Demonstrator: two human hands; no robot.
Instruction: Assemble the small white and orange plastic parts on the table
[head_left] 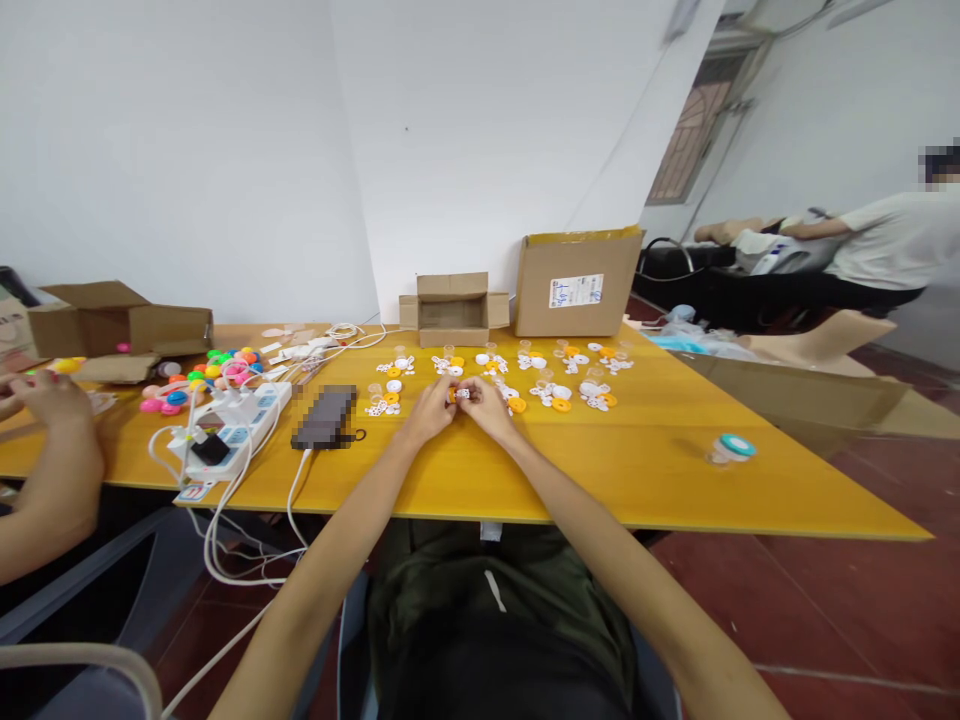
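Note:
My left hand point(433, 410) and my right hand point(486, 408) meet over the middle of the table, fingers closed together. Between the fingertips shows a small white piece with dark spots point(463, 394). A bit of orange point(452, 396) peeks out on the left-hand side; its exact shape is too small to tell. Around and beyond my hands lie several small groups of parts, each with white spotted pieces point(598, 398), an orange disc point(517, 405), a white disc point(560, 392) and a clear plastic cup point(545, 376).
A teal-lidded clear jar point(735, 447) stands on the right. Left lie a dark phone point(326, 416), a power strip point(259, 420) with cables and colourful balls point(225, 368). Cardboard boxes point(452, 318) point(577, 285) stand behind. A co-worker's hand point(56, 400) is far left; another person point(892, 235) sits right.

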